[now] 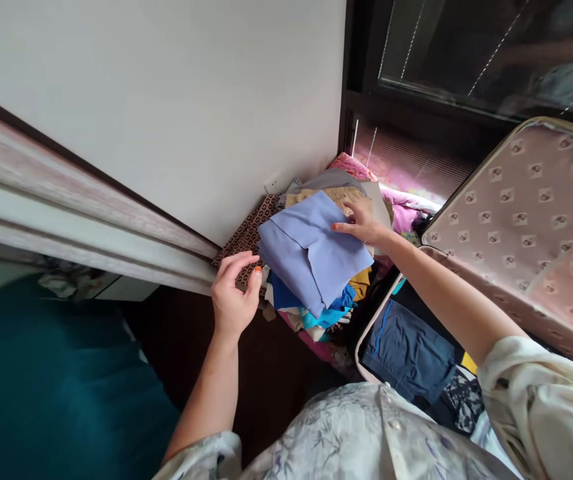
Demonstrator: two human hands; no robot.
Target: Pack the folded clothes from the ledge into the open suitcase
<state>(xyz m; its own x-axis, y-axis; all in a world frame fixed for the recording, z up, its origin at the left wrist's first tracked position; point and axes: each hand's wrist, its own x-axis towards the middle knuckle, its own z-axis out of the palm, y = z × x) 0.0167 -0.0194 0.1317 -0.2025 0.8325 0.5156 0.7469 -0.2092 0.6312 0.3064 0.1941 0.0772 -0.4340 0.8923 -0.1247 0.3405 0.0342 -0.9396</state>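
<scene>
A folded periwinkle-blue garment point(306, 243) lies on top of a heap of clothes. My right hand point(361, 221) rests on its right side, thumb stretched across the cloth and the fingers spread near a tan garment point(334, 195) behind it. Just off the left corner of the blue garment, my left hand point(236, 290) hovers with thumb and fingers apart, holding nothing. Below the blue garment, turquoise cloth point(316, 321) and mustard-yellow cloth point(361, 283) stick out of the heap.
An open suitcase point(361, 360) stands at the right, with dark folded shorts point(411, 347) inside and its pink patterned lid point(521, 220) raised. A brown patterned bag point(249, 233) leans by the white wall point(176, 100). Teal bedding point(56, 387) fills the lower left.
</scene>
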